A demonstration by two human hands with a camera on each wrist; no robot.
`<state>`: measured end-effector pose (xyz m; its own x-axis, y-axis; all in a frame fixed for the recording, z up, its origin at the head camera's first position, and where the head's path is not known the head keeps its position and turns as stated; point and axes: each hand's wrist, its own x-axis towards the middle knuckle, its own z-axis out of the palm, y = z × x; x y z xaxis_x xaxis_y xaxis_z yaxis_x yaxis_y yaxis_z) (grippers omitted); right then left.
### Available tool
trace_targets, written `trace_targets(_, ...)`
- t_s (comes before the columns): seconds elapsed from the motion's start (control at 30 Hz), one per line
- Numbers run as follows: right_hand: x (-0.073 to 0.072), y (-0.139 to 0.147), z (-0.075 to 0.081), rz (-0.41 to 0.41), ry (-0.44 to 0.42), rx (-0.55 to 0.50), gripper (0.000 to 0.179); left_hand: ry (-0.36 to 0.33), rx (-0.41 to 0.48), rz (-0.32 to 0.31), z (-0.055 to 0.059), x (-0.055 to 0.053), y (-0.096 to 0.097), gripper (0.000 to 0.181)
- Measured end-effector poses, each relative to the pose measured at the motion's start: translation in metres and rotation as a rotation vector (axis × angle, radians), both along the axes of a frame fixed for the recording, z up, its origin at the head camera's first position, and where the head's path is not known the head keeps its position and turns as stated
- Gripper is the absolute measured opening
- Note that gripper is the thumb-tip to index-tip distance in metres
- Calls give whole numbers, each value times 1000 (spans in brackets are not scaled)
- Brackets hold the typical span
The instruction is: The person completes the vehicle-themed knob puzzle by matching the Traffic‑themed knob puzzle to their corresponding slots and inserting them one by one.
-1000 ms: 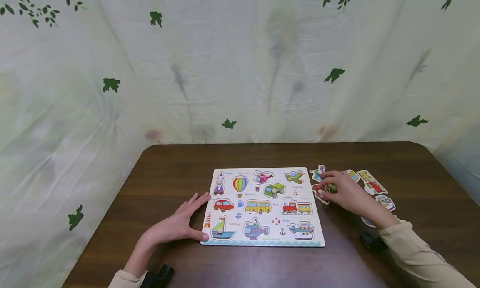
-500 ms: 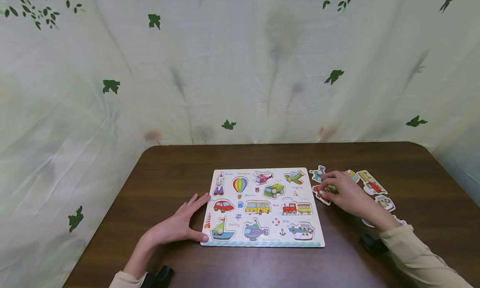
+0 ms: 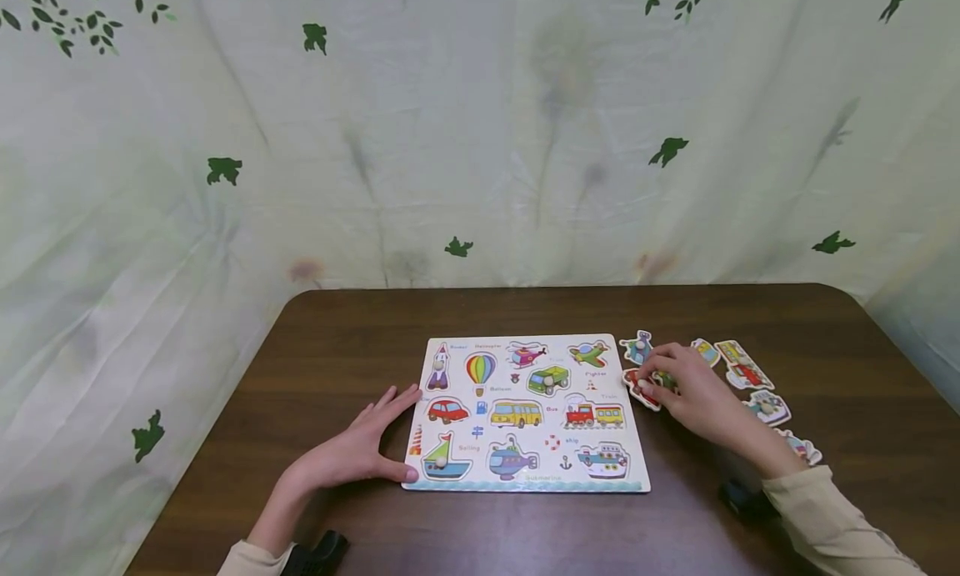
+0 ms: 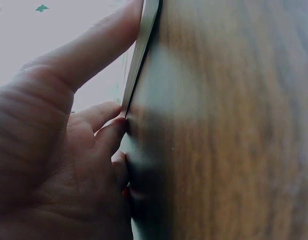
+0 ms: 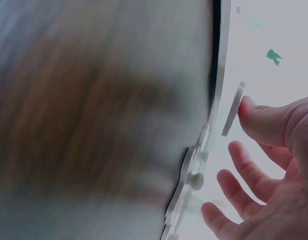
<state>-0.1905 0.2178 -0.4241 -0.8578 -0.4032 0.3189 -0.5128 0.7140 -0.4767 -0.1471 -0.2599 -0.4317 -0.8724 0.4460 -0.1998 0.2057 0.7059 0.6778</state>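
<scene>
Fingers of right hand (image 3: 693, 390) pinch green piece (image 3: 665, 381), raised off table (image 3: 555, 534), right of board (image 3: 457, 363); left hand (image 3: 352, 453) spread at board's left edge. Likely step: pickup; next probably needs matching outline.

puzzle board (image 3: 525, 486) on table (image 3: 360, 359), loose pieces (image 3: 744, 364) right of board, curtain (image 3: 480, 142) behind

Pale creased cloth backdrop (image 3: 465, 142), dark green leaf prints (image 3: 668, 152), brown wood-grain table (image 3: 360, 322) with rounded far corners
</scene>
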Motion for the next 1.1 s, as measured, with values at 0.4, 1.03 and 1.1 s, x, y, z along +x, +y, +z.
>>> trace_targets(0.4, 3, -17, 3, 84, 25, 7, 20, 12, -1, -7, -2, -1, 0, 108)
trace_targets(1.03, 3, -40, 8, 170, 40, 3, 20, 35, 4, -21, -2, -2, 0, 108)
trace_targets(1.1, 4, -42, 8, 182, 46, 3, 21, 34, 3, -23, -2, -2, 0, 109)
